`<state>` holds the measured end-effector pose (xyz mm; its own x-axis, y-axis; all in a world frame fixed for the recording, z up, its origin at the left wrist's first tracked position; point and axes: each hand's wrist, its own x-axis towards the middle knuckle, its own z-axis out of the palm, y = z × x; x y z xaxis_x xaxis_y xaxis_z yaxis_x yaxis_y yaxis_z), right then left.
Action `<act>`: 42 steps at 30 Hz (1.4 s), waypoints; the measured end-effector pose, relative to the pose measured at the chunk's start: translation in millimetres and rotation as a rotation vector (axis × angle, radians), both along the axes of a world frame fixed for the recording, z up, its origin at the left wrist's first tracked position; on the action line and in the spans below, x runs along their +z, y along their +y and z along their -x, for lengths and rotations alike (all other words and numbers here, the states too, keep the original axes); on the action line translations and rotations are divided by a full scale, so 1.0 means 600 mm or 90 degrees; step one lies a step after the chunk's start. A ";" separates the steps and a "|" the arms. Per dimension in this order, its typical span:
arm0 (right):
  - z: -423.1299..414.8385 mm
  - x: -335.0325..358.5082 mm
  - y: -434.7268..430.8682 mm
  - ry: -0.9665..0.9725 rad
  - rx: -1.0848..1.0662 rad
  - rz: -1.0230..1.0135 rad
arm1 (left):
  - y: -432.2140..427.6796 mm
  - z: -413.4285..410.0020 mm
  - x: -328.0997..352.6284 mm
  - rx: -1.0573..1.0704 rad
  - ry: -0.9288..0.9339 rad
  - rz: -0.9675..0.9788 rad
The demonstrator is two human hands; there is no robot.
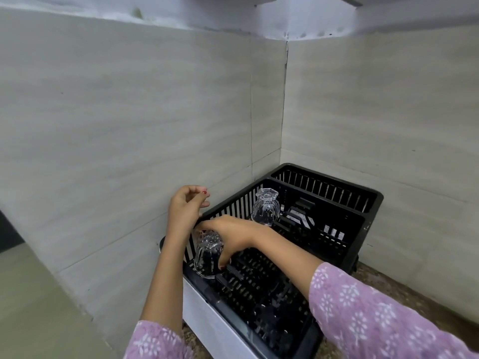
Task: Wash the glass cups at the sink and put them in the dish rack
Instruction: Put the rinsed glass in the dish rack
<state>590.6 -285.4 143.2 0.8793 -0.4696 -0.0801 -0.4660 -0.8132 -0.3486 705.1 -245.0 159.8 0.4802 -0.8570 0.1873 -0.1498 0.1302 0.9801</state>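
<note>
A black slatted dish rack (pixel 324 244) stands in the tiled corner. One ribbed glass cup (pixel 266 209) stands upside down at the rack's far left. A second glass cup (pixel 207 255) sits upside down at the rack's near left corner, and my right hand (pixel 233 235) holds it from above with fingers curled round its side. My left hand (pixel 185 208) hovers just outside the rack's left wall, fingers loosely curled, holding nothing.
Grey tiled walls (pixel 129 112) close in on the left and behind the rack. A speckled stone counter (pixel 404 294) shows at the right of the rack. A white tray (pixel 204 314) sits under the rack's near edge.
</note>
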 end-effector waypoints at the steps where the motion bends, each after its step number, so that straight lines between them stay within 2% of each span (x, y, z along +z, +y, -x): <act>1: 0.000 -0.002 0.001 -0.007 0.002 -0.007 | 0.000 0.000 -0.001 0.000 0.003 -0.001; 8: -0.016 -0.003 0.019 -0.022 0.047 -0.020 | 0.001 0.007 0.006 -0.005 0.006 -0.005; 13: -0.014 -0.022 0.015 -0.011 -0.017 -0.036 | 0.006 0.005 0.013 -0.005 0.020 -0.005; 20: 0.057 0.025 0.021 -0.058 -0.088 -0.035 | 0.022 0.021 0.024 -0.015 0.006 0.010; 22: 0.094 0.032 0.034 -0.123 -0.138 -0.038 | 0.031 0.033 0.034 -0.004 0.003 0.040; 27: 0.198 0.029 0.082 -0.463 -0.328 -0.110 | 0.069 0.103 0.066 -0.073 0.013 0.078; 32: 0.309 0.006 0.146 -0.660 -0.425 -0.126 | 0.116 0.221 0.070 -0.183 -0.024 0.124; 36: 0.403 -0.004 0.205 -0.771 -0.497 -0.087 | 0.149 0.340 0.044 -0.299 -0.054 0.154; 42: 0.578 -0.023 0.312 -0.847 -0.638 -0.004 | 0.196 0.517 -0.015 -0.434 -0.093 0.153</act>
